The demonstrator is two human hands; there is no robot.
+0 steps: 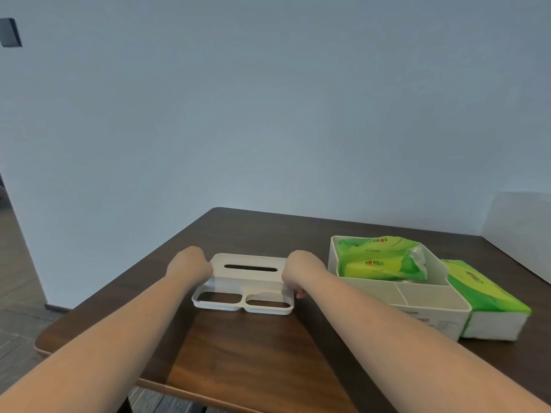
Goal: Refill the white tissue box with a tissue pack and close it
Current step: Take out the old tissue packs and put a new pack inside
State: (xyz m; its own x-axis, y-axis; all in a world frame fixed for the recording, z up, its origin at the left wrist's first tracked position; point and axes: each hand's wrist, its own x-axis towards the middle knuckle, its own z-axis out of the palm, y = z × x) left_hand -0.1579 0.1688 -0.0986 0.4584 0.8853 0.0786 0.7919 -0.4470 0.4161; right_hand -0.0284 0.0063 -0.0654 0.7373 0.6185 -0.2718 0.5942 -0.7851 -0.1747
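Note:
The white lid (247, 281) of the tissue box lies flat on the dark wooden table (238, 353), with a dark slot on top and two openings along its near edge. My left hand (190, 265) grips its left end and my right hand (301, 271) grips its right end. To the right stands the open white tissue box (417, 296), and a green tissue pack (384, 257) lies in its far compartment. The two smaller near compartments hold nothing.
A second green tissue pack (492, 305) lies on the table against the box's right side. A white wall rises behind the table. The table's left edge and near edge are close, with floor below on the left.

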